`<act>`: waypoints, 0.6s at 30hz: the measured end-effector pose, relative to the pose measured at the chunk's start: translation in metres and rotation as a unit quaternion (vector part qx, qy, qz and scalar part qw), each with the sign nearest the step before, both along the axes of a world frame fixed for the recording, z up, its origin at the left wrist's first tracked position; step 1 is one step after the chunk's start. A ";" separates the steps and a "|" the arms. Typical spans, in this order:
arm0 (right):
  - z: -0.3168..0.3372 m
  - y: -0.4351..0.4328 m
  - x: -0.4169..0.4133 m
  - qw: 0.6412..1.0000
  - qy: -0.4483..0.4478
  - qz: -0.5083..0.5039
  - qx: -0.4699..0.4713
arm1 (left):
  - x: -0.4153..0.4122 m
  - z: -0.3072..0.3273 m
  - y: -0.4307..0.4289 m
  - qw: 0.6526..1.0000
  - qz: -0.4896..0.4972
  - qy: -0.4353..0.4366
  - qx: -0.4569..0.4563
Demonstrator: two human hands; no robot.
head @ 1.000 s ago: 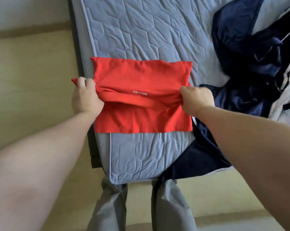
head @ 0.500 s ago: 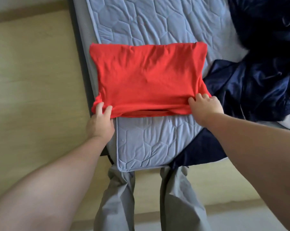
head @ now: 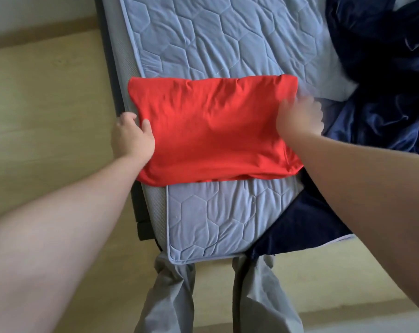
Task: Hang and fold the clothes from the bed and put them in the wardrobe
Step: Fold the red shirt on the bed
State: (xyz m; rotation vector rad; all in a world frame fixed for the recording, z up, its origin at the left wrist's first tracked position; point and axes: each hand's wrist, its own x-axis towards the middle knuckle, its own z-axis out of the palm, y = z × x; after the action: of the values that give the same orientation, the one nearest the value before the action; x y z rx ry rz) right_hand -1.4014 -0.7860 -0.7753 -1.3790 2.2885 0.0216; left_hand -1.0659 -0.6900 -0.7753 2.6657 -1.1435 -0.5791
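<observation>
A red shirt [head: 211,131] lies folded into a rectangle across the near part of the grey quilted mattress [head: 227,39]. My left hand [head: 131,138] grips the shirt's left edge, thumb on top of the cloth and fingers at the mattress side. My right hand [head: 300,116] is over the shirt's right edge and is blurred by motion, so its fingers cannot be made out. A heap of dark blue clothes [head: 381,68] lies on the bed to the right, touching the shirt's right side.
A dark blue garment [head: 302,231] hangs over the bed's near right corner. The wooden floor [head: 47,104] runs along the bed's left side. My legs in grey trousers [head: 170,296] stand against the foot of the bed.
The shirt's far half came down over its near half, hiding the printed label. Both hands then let go of the near edge and moved up to the shirt's left and right sides.
</observation>
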 end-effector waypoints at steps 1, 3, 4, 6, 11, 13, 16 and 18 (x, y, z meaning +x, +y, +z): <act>-0.004 -0.018 0.002 0.998 -0.041 -0.049 0.008 | 0.004 -0.004 -0.020 0.999 0.042 0.025 0.000; -0.011 -0.050 0.004 0.987 -0.110 -0.112 0.029 | 0.012 -0.012 -0.060 0.989 0.123 0.079 0.011; -0.013 -0.062 0.006 0.981 -0.144 -0.128 0.037 | 0.017 -0.016 -0.077 0.982 0.159 0.104 0.018; -0.016 -0.079 0.012 0.971 -0.189 -0.140 0.035 | 0.026 -0.022 -0.103 0.961 0.221 0.165 0.010; -0.036 -0.096 0.014 0.949 -0.249 -0.193 0.021 | 0.038 -0.037 -0.124 0.892 0.302 0.329 -0.064; -0.040 -0.098 0.011 0.946 -0.252 -0.202 0.002 | 0.041 -0.043 -0.126 0.908 0.289 0.297 -0.063; -0.043 -0.104 0.009 0.953 -0.224 -0.203 -0.036 | 0.046 -0.044 -0.126 0.946 0.264 0.180 -0.054; -0.043 -0.114 0.007 0.951 -0.207 -0.219 -0.068 | 0.053 -0.046 -0.130 0.949 0.272 0.143 -0.066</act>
State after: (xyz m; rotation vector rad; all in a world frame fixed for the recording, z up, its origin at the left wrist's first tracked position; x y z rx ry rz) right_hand -1.3947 -0.8999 -0.8188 -0.8043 2.2009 -0.5257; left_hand -1.0126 -0.8204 -0.8211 2.5057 -0.3301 -0.7153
